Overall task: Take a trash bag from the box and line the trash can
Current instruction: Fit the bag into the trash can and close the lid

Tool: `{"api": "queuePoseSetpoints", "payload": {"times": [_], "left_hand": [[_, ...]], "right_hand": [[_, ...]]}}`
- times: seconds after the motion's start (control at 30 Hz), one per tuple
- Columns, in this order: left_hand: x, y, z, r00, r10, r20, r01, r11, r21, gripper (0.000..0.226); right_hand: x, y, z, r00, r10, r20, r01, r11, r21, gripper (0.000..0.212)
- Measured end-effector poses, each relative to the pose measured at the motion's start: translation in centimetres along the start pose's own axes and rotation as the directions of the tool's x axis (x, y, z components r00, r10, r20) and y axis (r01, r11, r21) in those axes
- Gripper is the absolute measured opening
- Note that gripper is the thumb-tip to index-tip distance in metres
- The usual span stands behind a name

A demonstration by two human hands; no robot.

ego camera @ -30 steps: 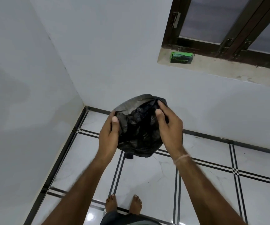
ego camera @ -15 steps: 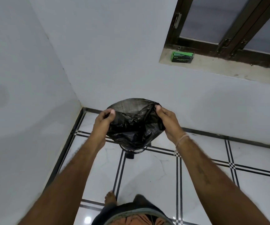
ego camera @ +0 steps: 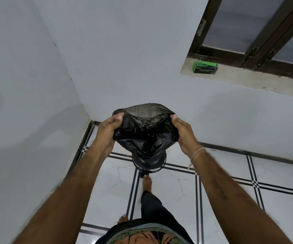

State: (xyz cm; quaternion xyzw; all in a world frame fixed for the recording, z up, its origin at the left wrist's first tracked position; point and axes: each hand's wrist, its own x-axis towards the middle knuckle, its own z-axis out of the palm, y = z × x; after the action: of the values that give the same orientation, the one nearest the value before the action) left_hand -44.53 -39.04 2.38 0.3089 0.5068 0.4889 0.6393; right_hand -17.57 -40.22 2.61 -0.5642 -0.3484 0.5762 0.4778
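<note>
With both hands, left hand (ego camera: 107, 132) and right hand (ego camera: 183, 133), clenched on the trash bag (ego camera: 145, 131), spread its mouth wide over the trash can (ego camera: 148, 162) at frame center.

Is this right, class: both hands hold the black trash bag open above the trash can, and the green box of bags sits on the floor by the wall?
Not quite. The green box sits on the window ledge, not on the floor, as the head view shows. The rest holds: the left hand and right hand hold the black trash bag open above the trash can.
</note>
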Motion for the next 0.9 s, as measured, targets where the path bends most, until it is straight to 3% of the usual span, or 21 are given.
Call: {"api": "queuePoseSetpoints", "payload": {"times": [0.17, 0.43, 0.67, 0.9], "left_hand": [[3.2, -0.3, 0.6, 0.999, -0.030, -0.044, 0.031, 0.999, 0.032, 0.034], [9.4, -5.0, 2.3, 0.970, -0.196, -0.142, 0.206, 0.977, 0.063, 0.045], [13.2, -11.5, 0.9, 0.917, -0.324, -0.234, 0.331, 0.943, -0.009, 0.043], [15.8, -22.4, -2.2, 0.841, -0.458, -0.288, 0.472, 0.881, -0.023, 0.038]], "right_hand": [[4.1, 0.5, 0.4, 0.996, 0.085, 0.001, -0.085, 0.996, -0.009, 0.040], [11.3, 5.0, -1.1, 0.981, 0.196, -0.011, -0.195, 0.980, 0.023, 0.041], [16.4, 12.8, -1.7, 0.946, 0.320, -0.057, -0.321, 0.947, 0.001, 0.042], [19.3, 25.4, -1.9, 0.900, 0.414, -0.139, -0.420, 0.907, -0.017, 0.044]]}}
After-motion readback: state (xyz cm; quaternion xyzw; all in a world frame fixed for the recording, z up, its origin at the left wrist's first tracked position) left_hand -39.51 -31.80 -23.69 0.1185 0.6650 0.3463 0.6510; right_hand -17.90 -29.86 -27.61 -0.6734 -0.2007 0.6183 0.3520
